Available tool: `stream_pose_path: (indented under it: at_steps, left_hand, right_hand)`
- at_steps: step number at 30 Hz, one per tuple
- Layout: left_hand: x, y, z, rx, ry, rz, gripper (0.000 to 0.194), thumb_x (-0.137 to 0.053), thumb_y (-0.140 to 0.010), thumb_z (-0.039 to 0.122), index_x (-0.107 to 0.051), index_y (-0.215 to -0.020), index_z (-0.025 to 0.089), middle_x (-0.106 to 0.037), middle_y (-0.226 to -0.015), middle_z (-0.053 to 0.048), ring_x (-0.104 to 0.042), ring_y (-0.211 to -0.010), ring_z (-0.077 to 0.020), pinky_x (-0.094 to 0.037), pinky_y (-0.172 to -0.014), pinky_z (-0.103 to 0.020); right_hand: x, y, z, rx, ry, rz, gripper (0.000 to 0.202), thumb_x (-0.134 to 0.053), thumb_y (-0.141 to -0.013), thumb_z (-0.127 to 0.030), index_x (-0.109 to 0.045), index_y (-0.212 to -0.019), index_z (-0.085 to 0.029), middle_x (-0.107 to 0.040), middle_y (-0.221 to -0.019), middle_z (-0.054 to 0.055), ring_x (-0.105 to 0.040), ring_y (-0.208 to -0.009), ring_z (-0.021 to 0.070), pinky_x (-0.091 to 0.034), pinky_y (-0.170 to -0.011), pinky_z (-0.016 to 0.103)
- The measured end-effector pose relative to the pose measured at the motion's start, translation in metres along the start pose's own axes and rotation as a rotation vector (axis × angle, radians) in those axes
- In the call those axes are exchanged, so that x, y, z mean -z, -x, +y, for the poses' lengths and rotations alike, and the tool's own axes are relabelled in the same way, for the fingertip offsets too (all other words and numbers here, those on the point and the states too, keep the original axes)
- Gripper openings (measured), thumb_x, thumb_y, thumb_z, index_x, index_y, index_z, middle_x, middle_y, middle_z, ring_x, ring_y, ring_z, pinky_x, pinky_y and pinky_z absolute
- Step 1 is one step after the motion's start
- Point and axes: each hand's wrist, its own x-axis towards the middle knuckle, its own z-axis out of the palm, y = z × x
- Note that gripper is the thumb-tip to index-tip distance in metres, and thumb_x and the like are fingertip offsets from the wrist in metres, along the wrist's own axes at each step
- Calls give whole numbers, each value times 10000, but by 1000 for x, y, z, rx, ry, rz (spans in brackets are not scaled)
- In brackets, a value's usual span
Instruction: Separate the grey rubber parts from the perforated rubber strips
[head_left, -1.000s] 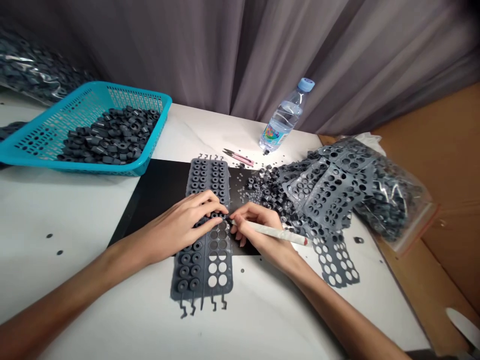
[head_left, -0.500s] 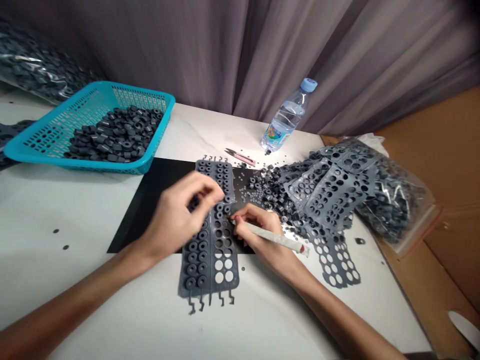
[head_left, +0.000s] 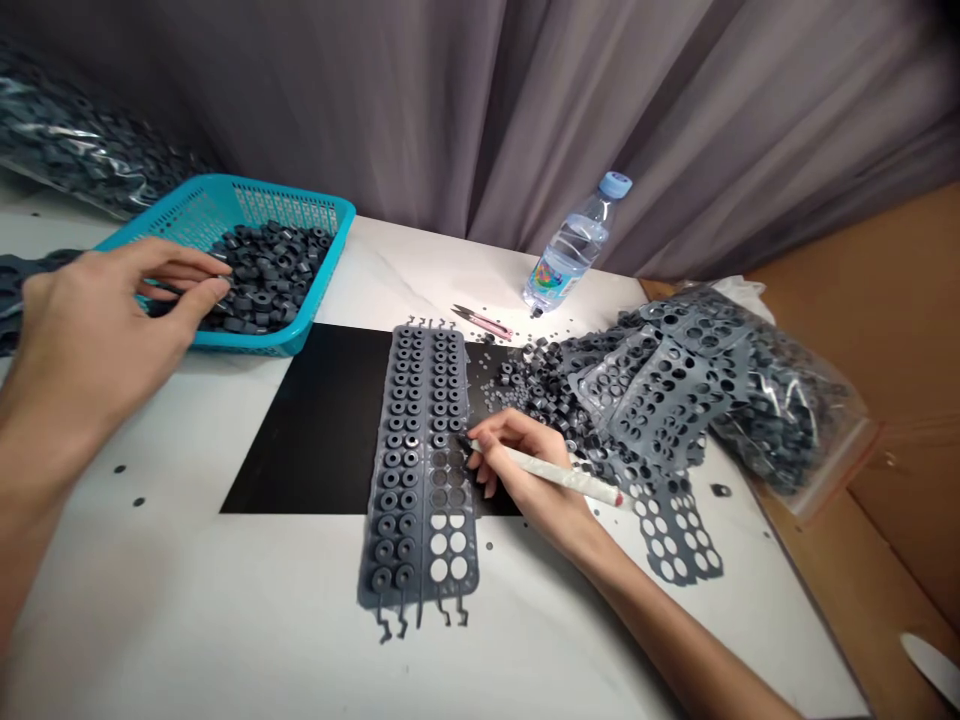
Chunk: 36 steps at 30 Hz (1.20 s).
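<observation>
One head-worn camera looks forward and down from above the near side of the white surface point(head_left: 562, 640). It sits close enough for the right hand point(head_left: 544, 505) and perforated sheet point(head_left: 422, 460) to fall near mid-frame, yet reaches the curtain point(head_left: 390, 110) behind and brown panel point(head_left: 885, 290) at right.

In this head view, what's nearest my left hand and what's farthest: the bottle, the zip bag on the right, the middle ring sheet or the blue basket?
From your left hand, nearest first:
1. Blue basket: right by your fingers.
2. Ring sheet: in the middle.
3. Bottle: right of the sheet, toward the curtain.
4. Zip bag: far right.
</observation>
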Motion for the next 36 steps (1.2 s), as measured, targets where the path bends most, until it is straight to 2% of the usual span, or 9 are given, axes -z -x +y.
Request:
stream_pose_path:
  at_steps: [4, 9, 13, 16, 20, 25, 28, 32, 36]
  left_hand:
    - [-2, -7, -9, 33, -274, 157, 433, -624, -977, 563, -749, -1164, 193, -697, -969, 2, -667, -1141, -306, -364, -858, -450]
    - [-23, 0, 40, -91, -234, 253, 247, -675, -995, 422, -747, -1160, 254, -698, -1145, -11, -626, -1125, -276, -385, -1155, -490]
    - [-59, 24, 84, -289, 30, -129, 129, -630, -1046, 340, -720, -1051, 249, -725, -1095, -13, -631, -1089, -239, -463, -1024, -390]
    - [-83, 42, 99, -356, 97, -396, 132, -582, -1082, 320, -692, -1090, 249, -718, -1121, -18, -643, -1061, -222, -460, -983, -382]
    - [-96, 54, 99, -444, 28, -503, 151, -563, -1102, 324, -679, -1145, 239, -718, -1136, -27, -633, -1063, -234, -428, -969, -420]
    - [-104, 61, 101, -533, -13, -437, 218, -485, -1127, 246, -701, -1151, 232, -730, -1157, -31, -642, -1066, -242, -399, -1000, -469]
    - [-103, 56, 106, -363, 174, -269, 230, -495, -1120, 255, -703, -1029, 220, -747, -1060, -20, -671, -984, -207, -463, -967, -420]
    - [-72, 26, 90, 22, 437, 16, 181, -679, -1013, 390, -718, -1039, 215, -759, -1031, 12, -703, -945, -178, -536, -897, -350]
    - [-29, 0, 40, -36, 49, 174, 357, -614, -1013, 519, -752, -1133, 213, -732, -1078, 70, -677, -1073, -195, -452, -911, -417]
  right_hand:
    - [-3, 3, -2, -8, 34, -51, 83, -660, -967, -263, -708, -947, -198, -726, -813, 15, -652, -612, 123, -535, -521, 212]
    - [-10, 5, -5, -20, 58, -66, 99, -654, -962, -276, -708, -939, -196, -727, -803, 21, -661, -630, 134, -531, -534, 219]
    - [-13, 4, -5, -31, 40, -48, 135, -659, -963, -318, -701, -934, -193, -729, -784, 21, -652, -612, 132, -525, -527, 217]
    - [-13, 3, -7, -20, 34, -55, 155, -670, -961, -341, -701, -929, -192, -731, -774, 19, -650, -611, 131, -526, -532, 219]
    - [-11, 3, -7, -9, 48, -67, 177, -643, -981, -358, -694, -939, -193, -718, -765, 16, -648, -620, 143, -520, -541, 232]
    - [-11, 7, -6, 91, 245, -69, 139, -608, -988, -279, -693, -907, -203, -678, -774, -8, -563, -636, 131, -405, -561, 237]
    - [-12, 10, -9, 133, 321, -41, 144, -605, -988, -277, -689, -897, -202, -667, -768, -14, -530, -636, 129, -361, -568, 248]
    - [-11, 9, -11, 101, 285, -62, 140, -601, -980, -264, -684, -886, -200, -677, -780, -5, -566, -658, 136, -384, -568, 241]
    - [-8, 6, -5, 9, 92, -81, 157, -619, -998, -329, -690, -949, -198, -719, -799, 19, -644, -657, 149, -482, -544, 228]
